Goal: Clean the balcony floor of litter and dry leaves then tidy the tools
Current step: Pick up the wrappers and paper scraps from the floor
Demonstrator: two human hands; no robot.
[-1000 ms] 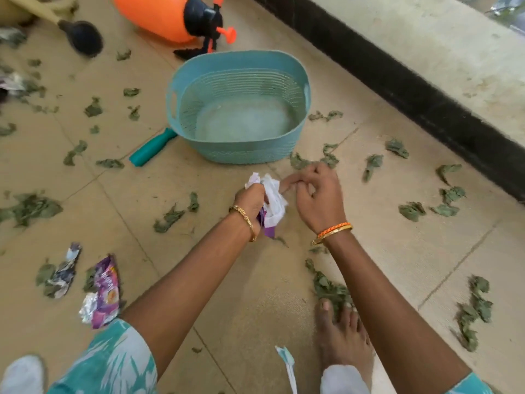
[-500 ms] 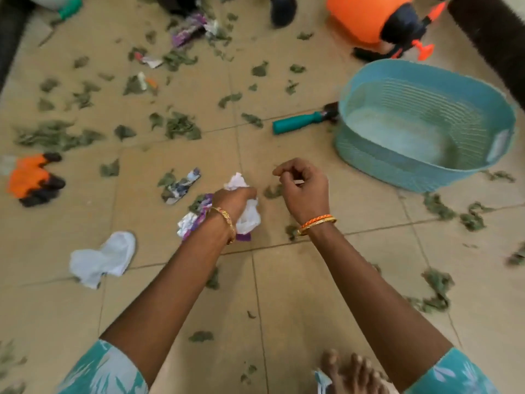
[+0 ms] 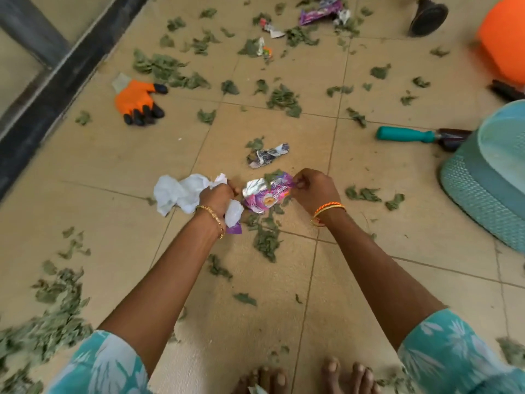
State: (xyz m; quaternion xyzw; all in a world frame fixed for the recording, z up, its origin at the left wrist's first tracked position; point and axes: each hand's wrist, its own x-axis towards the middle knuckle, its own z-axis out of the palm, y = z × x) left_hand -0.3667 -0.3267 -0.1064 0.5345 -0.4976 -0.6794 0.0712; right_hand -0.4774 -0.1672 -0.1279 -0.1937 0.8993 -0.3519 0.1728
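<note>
A tiled balcony floor (image 3: 119,172) lies strewn with dry leaves (image 3: 167,70) as a person stoops over it, bare toes at the bottom edge. At the right edge a teal basket (image 3: 488,191) is cut off by the frame, with a teal-handled tool (image 3: 403,135) lying just beside it, its blade end partly hidden by the basket's rim. An orange glove (image 3: 136,102) rests well apart to the left, near the dark door frame.

The left hand (image 3: 217,199) grips a bundle of litter, mostly white crumpled paper (image 3: 181,194) with a scrap of purple showing below the fist. The right hand (image 3: 315,190) pinches the right end of a purple snack wrapper (image 3: 268,196) lying on the floor between both hands, its long axis running roughly left to right. The right hand is the one on it; the lift looks set to come from that end.

A smaller crumpled wrapper (image 3: 267,156) waits just beyond, farther from the person. More wrappers (image 3: 319,8) lie at the top edge, blurred. The orange object at the upper right is cut off and hard to identify.
</note>
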